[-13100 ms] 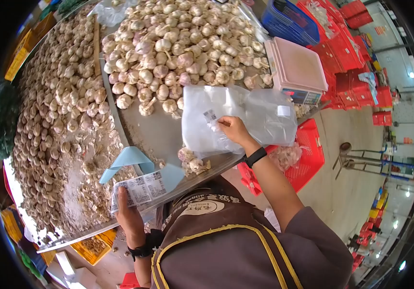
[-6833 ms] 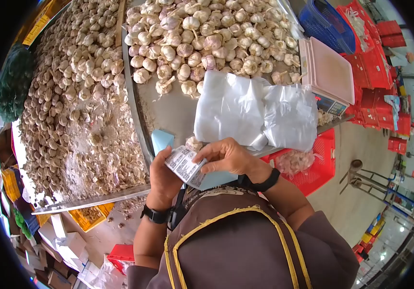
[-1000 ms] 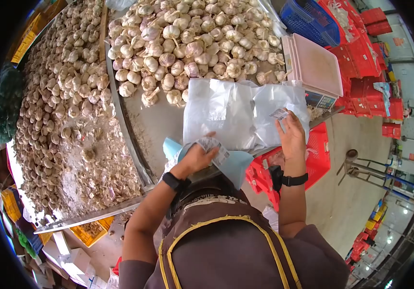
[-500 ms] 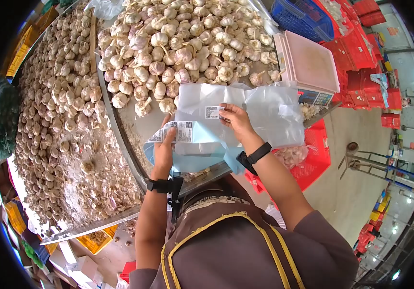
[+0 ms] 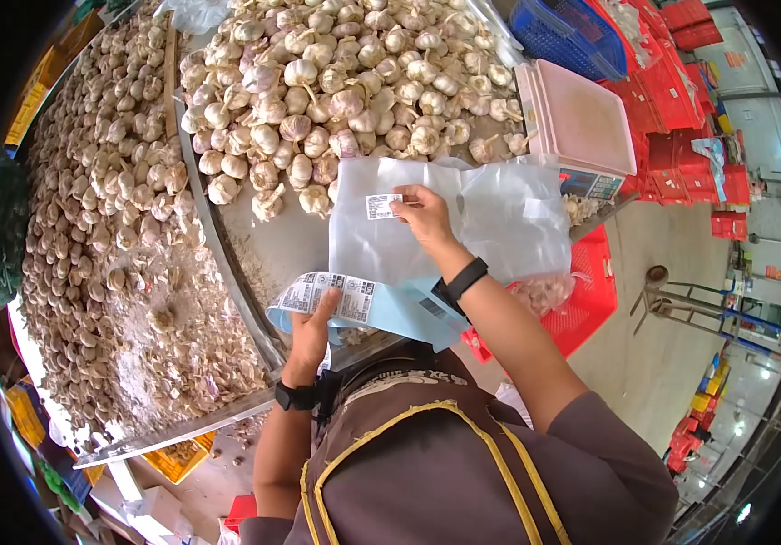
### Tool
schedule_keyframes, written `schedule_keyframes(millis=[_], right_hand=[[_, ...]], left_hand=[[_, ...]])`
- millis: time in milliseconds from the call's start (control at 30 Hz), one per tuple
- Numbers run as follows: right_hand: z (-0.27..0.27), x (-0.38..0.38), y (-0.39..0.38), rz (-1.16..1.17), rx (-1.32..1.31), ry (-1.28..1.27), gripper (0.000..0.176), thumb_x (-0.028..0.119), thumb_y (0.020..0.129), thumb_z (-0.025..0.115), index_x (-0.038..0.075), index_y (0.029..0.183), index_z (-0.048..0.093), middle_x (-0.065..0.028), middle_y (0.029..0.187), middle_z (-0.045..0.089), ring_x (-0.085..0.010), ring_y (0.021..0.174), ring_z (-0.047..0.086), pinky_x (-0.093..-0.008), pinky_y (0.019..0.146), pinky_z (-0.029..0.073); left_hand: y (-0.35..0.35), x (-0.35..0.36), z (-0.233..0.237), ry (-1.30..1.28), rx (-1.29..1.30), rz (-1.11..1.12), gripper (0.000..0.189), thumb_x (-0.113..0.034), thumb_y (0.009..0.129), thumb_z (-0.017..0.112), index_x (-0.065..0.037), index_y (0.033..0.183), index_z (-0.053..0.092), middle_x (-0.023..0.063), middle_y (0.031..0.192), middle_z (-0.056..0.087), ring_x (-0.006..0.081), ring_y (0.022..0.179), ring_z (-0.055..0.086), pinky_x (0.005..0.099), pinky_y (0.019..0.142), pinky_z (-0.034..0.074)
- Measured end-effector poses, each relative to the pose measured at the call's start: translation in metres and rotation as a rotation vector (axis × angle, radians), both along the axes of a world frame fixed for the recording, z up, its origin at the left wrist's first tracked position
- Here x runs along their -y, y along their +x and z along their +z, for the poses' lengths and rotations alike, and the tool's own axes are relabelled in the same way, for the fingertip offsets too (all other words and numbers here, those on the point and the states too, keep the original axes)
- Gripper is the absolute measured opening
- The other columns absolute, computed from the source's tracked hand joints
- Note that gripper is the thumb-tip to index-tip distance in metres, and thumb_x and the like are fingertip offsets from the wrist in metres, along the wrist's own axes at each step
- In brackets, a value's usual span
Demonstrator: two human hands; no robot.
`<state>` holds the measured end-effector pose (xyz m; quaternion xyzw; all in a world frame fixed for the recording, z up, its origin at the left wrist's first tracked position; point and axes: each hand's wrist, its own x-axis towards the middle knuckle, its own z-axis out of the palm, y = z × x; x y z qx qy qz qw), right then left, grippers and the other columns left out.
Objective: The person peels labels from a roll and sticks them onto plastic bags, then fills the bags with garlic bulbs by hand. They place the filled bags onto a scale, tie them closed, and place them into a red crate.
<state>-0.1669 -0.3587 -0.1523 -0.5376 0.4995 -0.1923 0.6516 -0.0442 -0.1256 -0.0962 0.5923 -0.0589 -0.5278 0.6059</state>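
Note:
My left hand [image 5: 312, 329] is closed on a blue-backed sheet of printed labels [image 5: 354, 302], thumb on top, near the front edge of the work table. A single white label [image 5: 380, 206] is pinched between the fingers of my right hand [image 5: 427, 221], over the left part of a stack of clear plastic bags [image 5: 490, 232]. Another small white label [image 5: 538, 209] shows on the bags at the right. Beyond the bags lies a large heap of garlic bulbs [image 5: 345, 95].
A metal table edge [image 5: 218, 236] divides off more garlic [image 5: 109, 154] and loose skins [image 5: 186, 341] on the left. At the right stand a weighing scale [image 5: 581, 118], a blue basket [image 5: 563, 36] and a red crate [image 5: 590, 291]. A hand trolley [image 5: 672, 304] is on the floor.
My right hand has moved left with its label over the bags. My left hand has drawn the label sheet down towards me, away from the bags.

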Motion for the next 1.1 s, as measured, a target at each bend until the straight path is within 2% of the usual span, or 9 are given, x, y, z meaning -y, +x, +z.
schedule_keyframes(millis=[67,133,333,433,667,867,933,1033,1100], right_hand=[[-0.011,-0.004,0.012,0.004,-0.026,-0.018,0.026,0.007,0.077,0.072,0.005,0.102,0.064,-0.0022,0.087,0.066,-0.0092,0.076,0.061,-0.0238,0.067,0.050],[-0.022,-0.012,0.018,0.026,-0.123,-0.372,0.028,0.006,0.070,0.073,0.002,0.096,0.063,-0.0051,0.078,0.065,-0.0172,0.068,0.063,-0.0304,0.062,0.051],[0.015,-0.019,0.025,0.005,-0.548,-0.933,0.025,0.018,0.069,0.074,0.009,0.086,0.058,-0.0054,0.081,0.058,-0.0298,0.078,0.060,-0.0417,0.069,0.049],[0.035,-0.032,0.018,0.432,-0.639,-0.552,0.026,0.025,0.072,0.074,0.009,0.083,0.056,-0.0043,0.082,0.059,-0.0269,0.078,0.061,-0.0397,0.067,0.049],[0.001,-0.039,-0.003,0.455,-0.488,-0.610,0.020,0.025,0.076,0.071,0.008,0.082,0.062,-0.0064,0.077,0.063,-0.0234,0.069,0.061,-0.0361,0.063,0.048],[0.033,0.002,-0.074,-0.105,-0.048,-0.186,0.020,0.024,0.087,0.065,0.004,0.090,0.062,0.0018,0.071,0.059,-0.0076,0.063,0.054,-0.0233,0.055,0.044],[0.041,0.022,-0.130,-0.525,-0.062,-0.286,0.023,0.028,0.088,0.062,0.006,0.092,0.061,0.0015,0.073,0.055,-0.0074,0.061,0.050,-0.0231,0.053,0.042],[0.040,0.042,-0.212,-1.037,0.026,-0.484,0.015,0.011,0.084,0.063,0.002,0.096,0.060,-0.0042,0.084,0.060,-0.0133,0.073,0.057,-0.0251,0.062,0.048],[0.057,0.031,-0.218,-0.904,0.006,-0.882,0.016,0.007,0.086,0.059,-0.002,0.099,0.059,-0.0089,0.097,0.060,-0.0173,0.087,0.058,-0.0292,0.077,0.048]], left_hand=[[0.003,-0.004,0.005,0.024,0.022,0.021,0.020,-0.020,0.090,0.063,-0.004,0.101,0.062,0.0006,0.092,0.063,0.0101,0.085,0.056,0.0269,0.077,0.045],[0.005,-0.011,0.007,0.047,0.042,0.045,0.020,-0.021,0.090,0.063,-0.004,0.101,0.062,0.0007,0.093,0.063,0.0103,0.085,0.056,0.0271,0.077,0.044],[0.012,-0.034,0.011,0.020,-0.012,0.158,0.021,-0.022,0.091,0.062,-0.005,0.103,0.061,0.0006,0.094,0.061,0.0100,0.087,0.055,0.0268,0.078,0.043],[0.011,-0.045,0.017,0.035,-0.011,0.190,0.021,-0.021,0.091,0.062,-0.004,0.103,0.061,0.0008,0.094,0.061,0.0099,0.087,0.054,0.0271,0.079,0.043],[0.008,-0.056,0.032,0.003,-0.025,0.182,0.021,-0.020,0.091,0.062,-0.004,0.104,0.060,0.0012,0.095,0.062,0.0101,0.088,0.055,0.0272,0.080,0.044],[0.003,-0.053,0.033,0.024,0.036,0.068,0.023,-0.019,0.090,0.063,-0.003,0.106,0.060,0.0017,0.098,0.062,0.0099,0.090,0.056,0.0269,0.081,0.044],[0.001,-0.052,0.032,0.018,0.056,0.039,0.023,-0.019,0.090,0.063,-0.003,0.107,0.060,0.0018,0.099,0.063,0.0100,0.090,0.056,0.0269,0.081,0.045],[-0.001,-0.044,0.041,-0.007,0.035,0.033,0.023,-0.018,0.090,0.063,-0.002,0.107,0.060,0.0020,0.099,0.063,0.0100,0.090,0.057,0.0266,0.080,0.045],[-0.004,-0.041,0.044,0.005,0.075,0.013,0.023,-0.018,0.091,0.063,-0.002,0.107,0.060,0.0019,0.099,0.063,0.0100,0.089,0.057,0.0260,0.079,0.046]])
